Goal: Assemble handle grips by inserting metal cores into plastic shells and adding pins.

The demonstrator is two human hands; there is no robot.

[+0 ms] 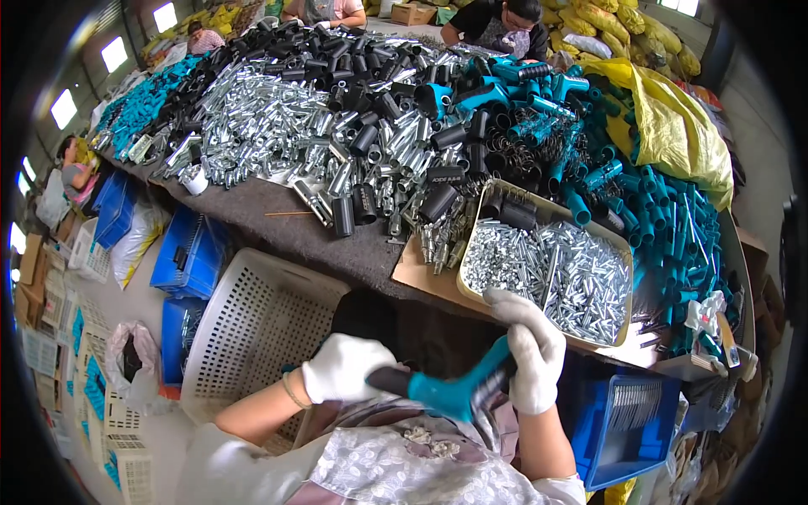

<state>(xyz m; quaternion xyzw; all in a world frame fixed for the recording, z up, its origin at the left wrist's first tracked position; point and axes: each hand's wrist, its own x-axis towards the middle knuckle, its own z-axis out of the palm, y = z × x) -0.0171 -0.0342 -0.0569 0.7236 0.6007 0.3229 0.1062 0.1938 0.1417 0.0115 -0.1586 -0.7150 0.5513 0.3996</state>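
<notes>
Between my hands is a teal pistol-shaped tool body (446, 396) with black ends, slightly blurred. My left hand (345, 369), in a white glove, is wrapped round its black end. My right hand (535, 353), gloved as well, grips the other end, its fingers bent around the teal and black part. Just beyond, at the table's edge, stands a shallow cream tray (630, 305) filled with small shiny metal pins and fittings. One black sleeve (518, 213) lies at the tray's far side.
Heaped on the dark table (295, 244) are metal fittings (261, 118), black sleeves and teal bodies (656, 202). A white perforated basket (244, 337) stands at my left, blue bins (189, 252) beyond it, another blue bin (627, 429) at my right. Co-workers (505, 29) sit across the table.
</notes>
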